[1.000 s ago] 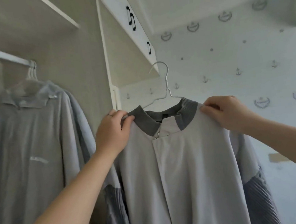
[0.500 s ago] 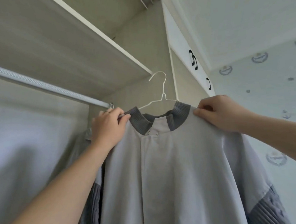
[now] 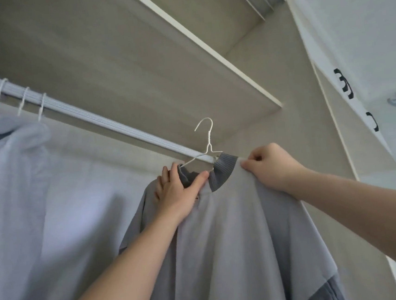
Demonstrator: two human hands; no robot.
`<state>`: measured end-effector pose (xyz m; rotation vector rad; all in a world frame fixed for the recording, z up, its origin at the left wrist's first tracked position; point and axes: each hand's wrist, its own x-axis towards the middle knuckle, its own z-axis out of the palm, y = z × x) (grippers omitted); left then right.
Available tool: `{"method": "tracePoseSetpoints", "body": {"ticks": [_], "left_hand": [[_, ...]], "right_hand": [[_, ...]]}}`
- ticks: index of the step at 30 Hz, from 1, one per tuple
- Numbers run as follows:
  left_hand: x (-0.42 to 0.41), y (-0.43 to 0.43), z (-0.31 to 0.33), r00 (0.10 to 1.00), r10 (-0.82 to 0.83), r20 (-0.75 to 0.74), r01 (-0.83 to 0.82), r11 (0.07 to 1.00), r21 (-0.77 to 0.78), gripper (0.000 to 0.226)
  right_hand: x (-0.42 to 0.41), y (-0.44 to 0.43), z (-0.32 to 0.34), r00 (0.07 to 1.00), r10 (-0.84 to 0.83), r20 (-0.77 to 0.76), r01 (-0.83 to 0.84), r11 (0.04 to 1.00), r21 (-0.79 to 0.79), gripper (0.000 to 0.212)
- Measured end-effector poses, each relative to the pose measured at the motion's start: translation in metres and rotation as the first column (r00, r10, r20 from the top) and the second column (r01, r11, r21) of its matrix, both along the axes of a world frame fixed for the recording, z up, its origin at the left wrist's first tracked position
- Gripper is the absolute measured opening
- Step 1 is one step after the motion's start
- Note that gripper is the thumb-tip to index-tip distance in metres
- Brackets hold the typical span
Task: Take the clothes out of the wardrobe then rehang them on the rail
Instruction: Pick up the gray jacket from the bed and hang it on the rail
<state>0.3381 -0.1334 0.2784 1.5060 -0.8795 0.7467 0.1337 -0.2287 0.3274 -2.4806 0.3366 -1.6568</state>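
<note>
A light grey shirt (image 3: 236, 230) with a darker ribbed collar hangs on a white wire hanger (image 3: 207, 139). My left hand (image 3: 179, 192) grips the shirt's left shoulder beside the collar. My right hand (image 3: 271, 167) pinches the right shoulder. The hanger's hook stands just above the white wardrobe rail (image 3: 107, 123), near the rail's right end, and does not sit over it. The hanger's lower wire is mostly hidden inside the shirt.
Several white hangers (image 3: 23, 103) with pale blue clothes (image 3: 10, 192) hang at the rail's left part. A shelf (image 3: 206, 49) runs close above the rail. The wardrobe's side wall (image 3: 285, 117) stands right of the shirt. Upper cabinet doors with black handles (image 3: 344, 83) are at right.
Both hands lifted the shirt up and into the wardrobe, bringing the hook to the rail's right end. The view tilted upward and left, revealing the other hangers.
</note>
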Motion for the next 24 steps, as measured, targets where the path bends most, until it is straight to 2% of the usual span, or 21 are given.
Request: {"method": "tracePoseSetpoints", "body": {"ticks": [5, 10, 17, 20, 22, 24], "left_hand": [[0.058, -0.002, 0.009, 1.000, 0.008, -0.028, -0.010, 0.999, -0.049, 0.108], [0.094, 0.004, 0.006, 0.996, -0.086, -0.030, 0.084, 0.994, -0.067, 0.112], [0.138, -0.007, -0.010, 0.997, -0.076, 0.012, 0.076, 0.997, -0.021, 0.087], [0.152, -0.019, -0.019, 0.998, -0.066, 0.019, 0.066, 0.998, -0.016, 0.098], [0.161, -0.027, -0.022, 0.997, -0.079, 0.019, 0.079, 0.996, -0.046, 0.109], [0.165, -0.033, -0.022, 0.995, -0.087, 0.038, 0.089, 0.994, -0.060, 0.110]], "right_hand": [[0.058, 0.012, 0.007, 0.997, 0.074, 0.030, -0.076, 0.994, 0.074, 0.030], [0.106, 0.021, 0.016, 0.997, 0.080, 0.010, -0.081, 0.992, 0.099, 0.026], [0.145, 0.014, 0.010, 0.996, 0.069, -0.048, -0.062, 0.989, 0.137, 0.020], [0.149, 0.006, 0.003, 0.995, 0.069, -0.065, -0.058, 0.986, 0.153, 0.023], [0.147, 0.001, 0.001, 0.995, 0.059, -0.082, -0.048, 0.990, 0.131, 0.020], [0.146, -0.003, -0.001, 0.993, -0.030, -0.116, 0.031, 1.000, 0.004, 0.024]]}}
